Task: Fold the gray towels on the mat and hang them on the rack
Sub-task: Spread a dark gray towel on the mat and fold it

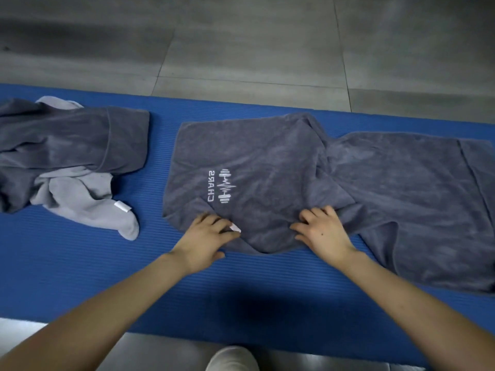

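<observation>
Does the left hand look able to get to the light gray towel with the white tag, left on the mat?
Probably yes. The left hand lies on the near edge of the dark logo towel, and only bare blue mat separates it from the light gray towel. Nothing stands between them.

Two forearms are showing bare right down to the wrists as a person is working at floor level, the left hand (206,236) and right hand (324,231) likewise uncovered. A small dark spot is showing on the back of the right hand. A rounded pale beige shape (231,358), knee or shoe toe, is edging in below.
</observation>
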Demonstrator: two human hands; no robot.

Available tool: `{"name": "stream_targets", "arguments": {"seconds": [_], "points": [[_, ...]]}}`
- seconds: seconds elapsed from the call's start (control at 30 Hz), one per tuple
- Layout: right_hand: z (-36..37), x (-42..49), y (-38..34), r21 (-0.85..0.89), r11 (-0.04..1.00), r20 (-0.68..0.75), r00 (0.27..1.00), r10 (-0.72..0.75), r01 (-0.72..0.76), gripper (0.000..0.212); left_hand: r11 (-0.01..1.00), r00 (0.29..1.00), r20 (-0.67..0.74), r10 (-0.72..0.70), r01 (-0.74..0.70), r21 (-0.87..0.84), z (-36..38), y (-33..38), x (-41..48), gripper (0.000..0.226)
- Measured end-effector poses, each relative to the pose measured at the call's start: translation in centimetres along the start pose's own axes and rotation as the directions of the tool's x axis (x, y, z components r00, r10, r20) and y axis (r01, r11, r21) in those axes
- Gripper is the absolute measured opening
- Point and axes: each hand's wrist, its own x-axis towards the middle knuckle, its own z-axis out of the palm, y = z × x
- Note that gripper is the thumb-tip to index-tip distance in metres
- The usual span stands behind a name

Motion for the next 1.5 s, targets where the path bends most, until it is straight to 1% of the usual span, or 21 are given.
{"name": "stream_targets", "arguments": {"seconds": [0.07, 0.17, 0.27, 0.37, 0.4, 0.43, 0.5, 0.53, 0.67, 0.73, 0.77, 0.83, 0.97, 1.07, 1.13, 1.2, 1.23, 1.3, 1.33, 1.4, 1.5], "points": [[0.0, 0.0, -0.1, 0.01, 1.0, -0.07, 0.998, -0.011, 0.011, 0.002, 0.999, 0.999, -0.052, 0.001, 0.001, 0.038, -0.3, 0.1, 0.3, 0.054], [-0.3, -0.5, -1.1, 0.064, 0.998, -0.082, 0.996, 0.019, -0.014, 0.026, 0.992, 0.999, -0.029, -0.024, 0.027, 0.127, -2.0, -0.3, -0.2, 0.035], [-1.0, -1.4, -4.0, 0.283, 0.958, -0.036, 0.999, -0.031, 0.04, 0.027, 0.962, 0.969, 0.178, -0.169, 0.123, 0.245, -4.6, -0.6, -1.6, 0.014], [-1.6, -1.7, -6.1, 0.428, 0.9, 0.237, 0.951, -0.196, 0.079, 0.028, 0.917, 0.862, 0.43, -0.27, 0.094, 0.387, -6.9, 0.1, -1.7, 0.025], [-1.8, -1.7, -6.1, 0.417, 0.905, 0.251, 0.946, -0.203, 0.084, 0.031, 0.917, 0.842, 0.467, -0.269, 0.077, 0.391, -7.3, 0.6, -1.2, 0.028], [-1.7, -1.7, -5.9, 0.383, 0.918, 0.195, 0.962, -0.19, 0.104, 0.033, 0.923, 0.837, 0.478, -0.265, 0.076, 0.378, -7.4, 1.1, -0.6, 0.032], [-1.8, -2.1, -4.9, 0.285, 0.954, 0.054, 0.992, -0.118, 0.097, 0.032, 0.94, 0.875, 0.427, -0.228, 0.084, 0.33, -7.5, 2.3, 1.2, 0.035], [-2.3, -2.5, -4.2, 0.235, 0.969, 0.039, 0.995, -0.092, 0.08, 0.031, 0.947, 0.907, 0.374, -0.195, 0.074, 0.313, -7.5, 2.9, 2.2, 0.035], [-3.9, -5.9, -0.7, 0.022, 0.991, 0.159, 0.978, -0.134, 0.132, 0.028, 0.973, 0.988, 0.147, -0.047, 0.012, 0.231, -8.4, 6.6, 6.4, 0.035], [-5.1, -8.3, 1.3, -0.05, 0.977, 0.25, 0.95, -0.188, 0.207, 0.009, 0.983, 0.997, 0.075, 0.019, -0.032, 0.18, -8.8, 8.7, 8.4, 0.034], [-5.7, -9.6, 2.3, -0.073, 0.97, 0.291, 0.936, -0.201, 0.231, 0.012, 0.984, 0.998, 0.045, 0.049, -0.056, 0.169, -9.1, 9.7, 9.3, 0.034], [-6.7, -12.2, 4.4, -0.077, 0.964, 0.35, 0.912, -0.213, 0.254, 0.032, 0.984, 0.995, 0.006, 0.102, -0.101, 0.146, -9.6, 11.5, 11.0, 0.033], [-9.2, -17.1, 8.2, -0.062, 0.966, 0.28, 0.933, -0.226, 0.252, 0.046, 0.983, 0.986, -0.036, 0.164, -0.16, 0.091, -10.1, 14.7, 13.4, 0.034], [-9.7, -20.1, 11.1, -0.112, 0.986, 0.204, 0.974, -0.098, 0.122, 0.044, 0.978, 0.982, -0.009, 0.189, -0.187, 0.091, -10.4, 16.5, 14.5, 0.035], [-8.5, -21.7, 13.0, -0.142, 0.984, 0.124, 0.985, 0.122, -0.104, 0.037, 0.97, 0.977, 0.008, 0.212, -0.211, 0.123, -10.8, 17.4, 15.1, 0.034], [-6.7, -22.9, 14.7, -0.13, 0.905, 0.072, 0.906, 0.417, -0.406, 0.032, 0.958, 0.972, 0.027, 0.235, -0.236, 0.16, -11.4, 18.0, 15.5, 0.033], [-5.8, -23.5, 15.6, -0.097, 0.816, 0.052, 0.816, 0.575, -0.569, 0.027, 0.949, 0.968, 0.042, 0.249, -0.252, 0.188, -11.7, 18.4, 15.7, 0.033], [-3.9, -25.1, 17.1, -0.016, 0.569, 0.061, 0.567, 0.821, -0.822, 0.026, 0.925, 0.957, 0.091, 0.274, -0.288, 0.247, -12.5, 19.3, 16.3, 0.035], [-3.0, -26.1, 17.7, 0.001, 0.457, 0.096, 0.455, 0.885, -0.889, 0.03, 0.913, 0.951, 0.119, 0.285, -0.307, 0.27, -13.0, 19.8, 16.8, 0.037], [-1.7, -28.0, 18.5, -0.009, 0.313, 0.146, 0.309, 0.94, -0.95, 0.037, 0.893, 0.937, 0.171, 0.304, -0.342, 0.292, -13.8, 21.2, 18.1, 0.04], [-0.1, -30.1, 19.5, 0.079, 0.186, 0.135, 0.195, 0.971, -0.979, 0.046, 0.863, 0.909, 0.266, 0.321, -0.396, 0.312, -14.3, 23.9, 20.3, 0.042]]}}
